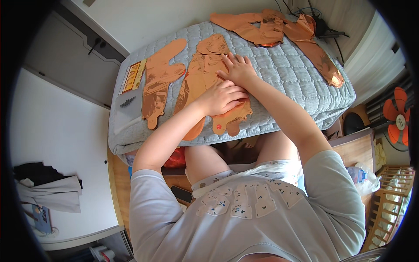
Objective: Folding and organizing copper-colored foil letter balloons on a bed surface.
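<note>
A flat, deflated copper-coloured foil balloon point(203, 83) lies lengthwise on the quilted mattress point(279, 70), wrinkled and folded at its far end. My right hand point(239, 71) rests palm down on its upper right part with fingers spread. Just nearer to me, my left hand point(221, 97) lies across the foil, fingers slightly bent and pointing right, close to my right wrist. Tabs and a small red round mark point(219, 126) show at the balloon's near end. To the left is another flat foil balloon point(159, 76). The foil under both hands is hidden.
More crumpled copper foil point(270, 28) spreads over the mattress's far right. A printed card point(132, 76) and a clear plastic bag point(127, 109) lie at its left. On the right stand an orange-bladed fan point(399, 118) and a wooden rack point(388, 205). Black cables point(321, 24) hang behind.
</note>
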Demonstrator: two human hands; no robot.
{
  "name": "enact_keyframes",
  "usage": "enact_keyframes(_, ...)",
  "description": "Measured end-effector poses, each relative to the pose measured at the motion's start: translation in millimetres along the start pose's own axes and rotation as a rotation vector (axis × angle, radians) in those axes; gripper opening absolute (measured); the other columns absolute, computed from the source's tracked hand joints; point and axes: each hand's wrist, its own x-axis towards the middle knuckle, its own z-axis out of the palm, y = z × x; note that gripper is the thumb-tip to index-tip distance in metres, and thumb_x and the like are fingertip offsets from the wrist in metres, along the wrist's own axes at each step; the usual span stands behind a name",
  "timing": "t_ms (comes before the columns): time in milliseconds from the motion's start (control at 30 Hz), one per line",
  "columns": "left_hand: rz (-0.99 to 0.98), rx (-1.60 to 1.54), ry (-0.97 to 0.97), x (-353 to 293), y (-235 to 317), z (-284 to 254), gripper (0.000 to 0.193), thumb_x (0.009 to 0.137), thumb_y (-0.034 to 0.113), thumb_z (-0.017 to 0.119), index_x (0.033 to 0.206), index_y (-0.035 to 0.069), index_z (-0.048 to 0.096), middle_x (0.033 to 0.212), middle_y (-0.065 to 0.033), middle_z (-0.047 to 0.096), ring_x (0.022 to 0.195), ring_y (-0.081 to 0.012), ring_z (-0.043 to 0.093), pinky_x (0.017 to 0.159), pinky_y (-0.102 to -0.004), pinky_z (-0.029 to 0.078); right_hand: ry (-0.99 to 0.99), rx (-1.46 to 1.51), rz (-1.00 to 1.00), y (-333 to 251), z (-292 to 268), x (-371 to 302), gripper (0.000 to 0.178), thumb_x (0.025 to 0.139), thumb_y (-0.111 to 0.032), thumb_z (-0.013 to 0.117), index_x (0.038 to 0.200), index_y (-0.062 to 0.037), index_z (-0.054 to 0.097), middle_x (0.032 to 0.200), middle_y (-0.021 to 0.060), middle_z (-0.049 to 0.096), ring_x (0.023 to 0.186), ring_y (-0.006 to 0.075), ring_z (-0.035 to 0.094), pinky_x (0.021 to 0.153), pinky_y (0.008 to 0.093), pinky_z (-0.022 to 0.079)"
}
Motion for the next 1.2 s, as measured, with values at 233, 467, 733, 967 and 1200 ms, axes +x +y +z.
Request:
enact_keyframes(233, 0.119, 0.016, -0.143, 1, 8, -13, 0.066, 0.091, 0.057, 0.061, 0.146, 0.02, 0.056, 0.138, -0.004, 0.062, 0.126, -0.0277, 0.054, 0.112, -0.0477, 0.039, -0.016, 0.013, 0.021, -2, -3, -1, 0.082, 0.1, -0.067, 0.037, 0.163, -0.0152, 0.025, 0.167, 0.0111, 0.027, 0.153, 0.0312, 0.026, 0.125, 0.0537, 0.017)
enact_keyframes(467, 0.047, -0.078, -0.029, -19, 44, -29, 0.05, 0.093, 0.042, 0.066, 0.137, 0.02, 0.064, 0.137, -0.0036, 0.064, 0.125, -0.0252, 0.058, 0.109, -0.0446, 0.041, 0.048, 0.015, 0.007, 5, 6, -1, 0.083, 0.099, -0.07, 0.037, 0.162, -0.0155, 0.028, 0.166, 0.0137, 0.03, 0.152, 0.032, 0.028, 0.124, 0.0518, 0.017)
enact_keyframes(733, -0.281, -0.043, -0.069, -90, 53, -61, 0.046, 0.082, 0.02, 0.076, 0.128, 0.019, 0.069, 0.139, -0.0006, 0.063, 0.129, -0.0255, 0.054, 0.11, -0.045, 0.039, 0.059, 0.009, -0.009, 5, 10, 0, 0.083, 0.1, -0.069, 0.035, 0.162, -0.0138, 0.029, 0.165, 0.0138, 0.03, 0.149, 0.0323, 0.031, 0.123, 0.0523, 0.018)
enact_keyframes(967, -0.314, 0.193, -0.017, -92, 65, -47, 0.045, 0.081, 0.023, 0.077, 0.126, 0.021, 0.07, 0.135, 0.0012, 0.064, 0.127, -0.024, 0.054, 0.11, -0.0431, 0.038, 0.06, -0.011, -0.012, 3, 9, 1, 0.083, 0.1, -0.069, 0.036, 0.161, -0.0132, 0.03, 0.165, 0.0135, 0.031, 0.149, 0.0314, 0.031, 0.122, 0.0513, 0.019)
enact_keyframes(1200, -0.234, 0.375, 0.171, -76, 62, -44, 0.031, 0.076, 0.01, 0.079, 0.105, 0.021, 0.075, 0.108, 0.0063, 0.07, 0.103, -0.0177, 0.064, 0.09, -0.036, 0.046, 0.065, 0.003, -0.005, 6, 9, 1, 0.084, 0.099, -0.07, 0.037, 0.161, -0.0129, 0.03, 0.164, 0.013, 0.031, 0.149, 0.0314, 0.032, 0.121, 0.0509, 0.02)
